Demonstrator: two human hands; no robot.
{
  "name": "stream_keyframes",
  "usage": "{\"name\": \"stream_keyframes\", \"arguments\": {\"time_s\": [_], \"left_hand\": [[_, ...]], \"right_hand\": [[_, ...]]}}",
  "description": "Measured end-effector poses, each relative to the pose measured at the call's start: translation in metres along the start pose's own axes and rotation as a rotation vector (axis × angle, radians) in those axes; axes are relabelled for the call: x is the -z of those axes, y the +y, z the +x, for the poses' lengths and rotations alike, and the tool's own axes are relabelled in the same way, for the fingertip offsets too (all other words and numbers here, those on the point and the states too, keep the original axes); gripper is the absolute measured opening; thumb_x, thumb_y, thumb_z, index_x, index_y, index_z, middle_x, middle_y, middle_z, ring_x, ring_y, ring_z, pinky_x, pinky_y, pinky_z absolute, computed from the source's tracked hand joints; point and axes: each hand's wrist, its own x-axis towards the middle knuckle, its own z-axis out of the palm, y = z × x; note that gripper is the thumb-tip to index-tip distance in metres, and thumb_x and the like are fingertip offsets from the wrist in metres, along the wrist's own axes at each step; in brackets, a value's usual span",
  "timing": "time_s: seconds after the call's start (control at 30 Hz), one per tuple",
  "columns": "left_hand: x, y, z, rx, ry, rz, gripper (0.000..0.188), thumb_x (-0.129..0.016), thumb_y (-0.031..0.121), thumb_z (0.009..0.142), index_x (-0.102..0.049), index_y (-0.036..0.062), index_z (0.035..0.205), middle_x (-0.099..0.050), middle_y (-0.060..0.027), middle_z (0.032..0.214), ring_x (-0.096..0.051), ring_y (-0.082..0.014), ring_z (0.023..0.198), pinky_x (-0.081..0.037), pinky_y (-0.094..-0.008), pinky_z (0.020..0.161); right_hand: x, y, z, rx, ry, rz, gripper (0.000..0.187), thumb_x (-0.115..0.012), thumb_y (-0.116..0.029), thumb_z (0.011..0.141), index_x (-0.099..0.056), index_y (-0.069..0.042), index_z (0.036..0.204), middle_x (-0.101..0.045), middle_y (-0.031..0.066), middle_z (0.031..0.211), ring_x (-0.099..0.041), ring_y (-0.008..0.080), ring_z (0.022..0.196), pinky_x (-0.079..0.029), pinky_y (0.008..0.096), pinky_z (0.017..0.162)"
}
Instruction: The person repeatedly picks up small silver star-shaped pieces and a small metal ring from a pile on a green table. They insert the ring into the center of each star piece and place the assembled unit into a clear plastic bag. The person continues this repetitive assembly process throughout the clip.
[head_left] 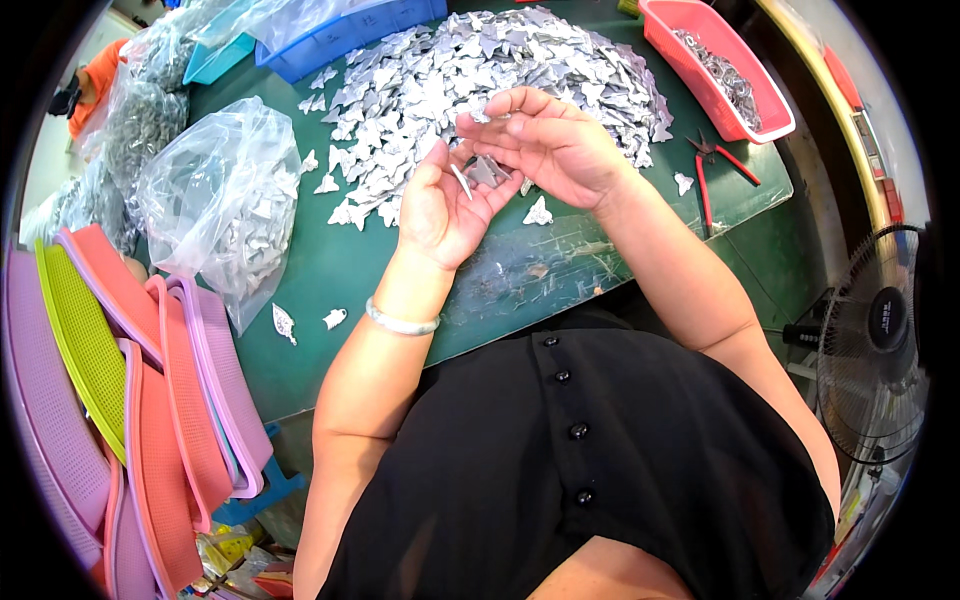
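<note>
My left hand (437,218) is cupped palm up and holds several small flat grey metal pieces (487,171). Just above it, my right hand (570,150) pinches one small silvery metal piece (480,117) between thumb and fingers. Both hands are at the near edge of a large heap of similar silver-grey metal pieces (500,65), many with a pointed, winged outline. One loose piece (538,211) lies on the green table (400,310) below my right hand, and another (683,184) is further right.
A clear plastic bag of pieces (225,200) stands at the left, with two loose ornaments (284,323) nearer. Red-handled pliers (705,165) lie open below a pink basket (700,65) of metal parts. Colored baskets (160,460) are stacked lower left; a fan (875,330) is at right.
</note>
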Motion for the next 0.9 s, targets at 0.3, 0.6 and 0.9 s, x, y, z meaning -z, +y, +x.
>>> {"name": "stream_keyframes", "arguments": {"time_s": [0.3,0.6,0.9], "left_hand": [[0.000,0.002,0.000,0.015,-0.013,-0.101,0.038,-0.036,0.025,0.091,-0.032,-0.0022,0.117,-0.045,-0.0154,0.116,-0.042,-0.0319,0.110,-0.030,-0.0509,0.099],[-0.004,0.003,-0.006,0.009,-0.033,-0.097,0.047,-0.037,0.027,0.091,-0.023,-0.0026,0.125,-0.043,-0.0203,0.117,-0.041,-0.0333,0.112,-0.029,-0.0501,0.100],[0.001,0.007,-0.002,0.066,-0.123,-0.148,0.048,-0.034,0.032,0.091,-0.041,-0.0081,0.116,-0.043,-0.0231,0.119,-0.038,-0.0391,0.114,-0.029,-0.0496,0.099]], "right_hand": [[-0.018,-0.013,-0.004,0.056,0.033,-0.459,0.013,-0.047,-0.004,0.083,-0.055,0.001,0.093,-0.058,0.0147,0.099,-0.060,0.0202,0.085,-0.047,0.0284,0.070],[-0.029,-0.024,-0.007,0.082,-0.164,-0.994,0.017,-0.047,-0.004,0.085,-0.058,0.000,0.098,-0.057,0.0119,0.106,-0.055,0.0134,0.092,-0.043,0.0262,0.076],[-0.001,-0.043,-0.028,0.316,0.136,-1.623,0.019,-0.053,-0.006,0.077,-0.057,0.000,0.095,-0.061,0.0117,0.089,-0.058,0.0240,0.080,-0.046,0.0312,0.073]]}}
